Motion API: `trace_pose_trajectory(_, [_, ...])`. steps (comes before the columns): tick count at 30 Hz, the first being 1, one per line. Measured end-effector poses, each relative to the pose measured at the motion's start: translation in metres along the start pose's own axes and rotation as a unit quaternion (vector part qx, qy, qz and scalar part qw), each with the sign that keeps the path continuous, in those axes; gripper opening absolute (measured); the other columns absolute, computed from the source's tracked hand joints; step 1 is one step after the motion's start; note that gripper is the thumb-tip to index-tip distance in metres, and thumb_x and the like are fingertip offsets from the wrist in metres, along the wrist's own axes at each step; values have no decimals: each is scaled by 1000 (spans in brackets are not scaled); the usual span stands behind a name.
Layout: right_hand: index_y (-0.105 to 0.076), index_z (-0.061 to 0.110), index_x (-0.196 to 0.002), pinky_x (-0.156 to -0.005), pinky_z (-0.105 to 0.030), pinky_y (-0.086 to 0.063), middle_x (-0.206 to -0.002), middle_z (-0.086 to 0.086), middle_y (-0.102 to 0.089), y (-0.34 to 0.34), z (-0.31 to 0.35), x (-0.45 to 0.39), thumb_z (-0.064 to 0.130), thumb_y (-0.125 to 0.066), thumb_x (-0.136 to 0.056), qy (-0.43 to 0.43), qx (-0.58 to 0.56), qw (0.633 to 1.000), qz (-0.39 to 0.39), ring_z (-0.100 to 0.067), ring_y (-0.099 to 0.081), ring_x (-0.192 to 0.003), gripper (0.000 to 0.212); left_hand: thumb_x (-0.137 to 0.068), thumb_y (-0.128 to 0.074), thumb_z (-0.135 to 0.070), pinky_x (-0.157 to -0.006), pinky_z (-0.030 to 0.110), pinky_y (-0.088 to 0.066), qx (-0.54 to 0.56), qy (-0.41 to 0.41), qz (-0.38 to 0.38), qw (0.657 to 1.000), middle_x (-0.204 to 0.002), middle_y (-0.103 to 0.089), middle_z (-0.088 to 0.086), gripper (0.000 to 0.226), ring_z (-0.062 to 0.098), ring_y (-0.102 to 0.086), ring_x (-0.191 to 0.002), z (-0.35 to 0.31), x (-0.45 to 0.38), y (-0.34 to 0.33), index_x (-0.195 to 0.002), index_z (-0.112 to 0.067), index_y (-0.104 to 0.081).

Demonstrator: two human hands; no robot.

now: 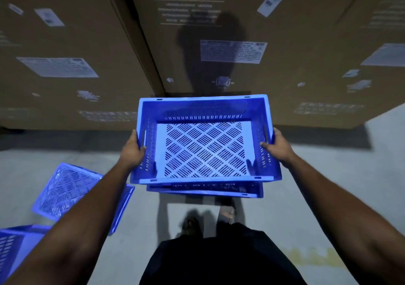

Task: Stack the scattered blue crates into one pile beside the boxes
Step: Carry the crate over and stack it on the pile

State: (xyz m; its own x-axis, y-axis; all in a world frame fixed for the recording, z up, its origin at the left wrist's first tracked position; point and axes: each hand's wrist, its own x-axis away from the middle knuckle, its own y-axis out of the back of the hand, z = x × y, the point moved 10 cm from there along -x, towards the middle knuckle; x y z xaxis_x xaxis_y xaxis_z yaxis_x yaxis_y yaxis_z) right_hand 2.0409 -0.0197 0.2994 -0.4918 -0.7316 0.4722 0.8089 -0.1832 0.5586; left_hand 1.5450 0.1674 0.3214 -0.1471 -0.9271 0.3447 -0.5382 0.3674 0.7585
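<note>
Left hand point(132, 151) and right hand point(278, 145) grip the side walls of the upper blue crate point(203, 140), held over a lower crate point(205, 191) on the floor point(306, 186), near the cardboard boxes point(285, 54). Advice: square rims, lower level, then release.

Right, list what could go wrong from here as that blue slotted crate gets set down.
1. The held blue perforated plastic crate sits slightly askew over the blue crate beneath it; it may seat crooked.
2. The left hand and right hand grip the side walls, so fingers could get pinched while nesting.
3. The tilted blue crate on the floor lies near the feet, a trip hazard.
</note>
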Motion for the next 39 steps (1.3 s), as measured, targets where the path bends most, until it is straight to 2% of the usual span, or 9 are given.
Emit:
trace_pose_trajectory(4, [-1,6,-155,-119,-42,-18,-162,-19,-6,-25,-1,63,59,-76,-72,87,183,979,10,-30,-9,-149,124,-91,-57,-44,-120,47,-19,-177,-80,-18,981,-159,-17,23,84,39,-18,-146,18,48,-29,-151,1,-18])
trace_pose_trajectory(6, [15,10,-153,-120,-42,-7,-161,-16,17,-37,-10,83,78,-71,-60,109,262,959,18,-27,10,-150,144,-92,-44,-59,-121,44,-12,-215,-126,-25,968,-161,-9,22,90,36,-8,-149,17,73,-39,-152,3,-16])
trace_pose_trajectory(9, [21,9,-151,-120,-48,2,-158,-20,26,-46,-19,92,96,-56,-47,141,357,923,27,-29,24,-147,156,-85,-24,-76,-121,44,-8,-244,-154,-13,957,-162,-2,23,105,33,2,-150,23,81,-46,-152,4,-11])
trace_pose_trajectory(13, [4,-5,-152,-118,-58,-13,-159,-30,9,-49,-16,89,99,-30,-56,150,441,885,0,-41,9,-148,145,-73,-22,-92,-121,46,-2,-303,-181,23,935,-162,9,21,126,30,16,-149,18,72,-50,-153,3,-2])
trace_pose_trajectory(17, [-5,-10,-150,-116,-58,-15,-158,-33,0,-55,-16,95,93,-6,-69,153,468,870,-6,-46,1,-147,132,-60,-28,-100,-119,50,3,-364,-208,66,906,-160,16,23,142,36,26,-145,13,68,-57,-152,4,4])
trace_pose_trajectory(23, [-7,-10,-150,-115,-60,-21,-157,-34,-3,-55,-16,97,80,-45,-73,163,478,863,-29,-47,-2,-147,124,-74,-24,-88,-121,52,-2,-359,-175,30,916,-159,9,28,125,38,18,-147,20,77,-62,-151,8,1])
trace_pose_trajectory(27, [-7,-11,-149,-116,-60,-20,-157,-35,-4,-62,-19,104,86,-20,-74,147,475,867,-19,-48,-2,-147,123,-82,-53,-68,-121,52,-5,-349,-186,19,918,-160,9,26,116,37,15,-148,20,73,-55,-151,7,1])
trace_pose_trajectory(30, [-7,-11,-150,-116,-58,-15,-157,-35,-3,-69,-26,113,90,-4,-71,136,480,867,-19,-47,0,-147,128,-82,-61,-60,-121,52,-7,-341,-197,26,919,-160,9,25,114,36,14,-148,21,67,-52,-151,7,1])
trace_pose_trajectory(39, [0,-8,-151,-118,-59,-12,-159,-30,6,-58,-17,95,86,-36,-73,158,476,865,3,-42,9,-148,128,-87,-53,-60,-121,50,-11,-338,-160,9,927,-160,6,27,106,39,13,-148,33,99,-64,-151,7,-2])
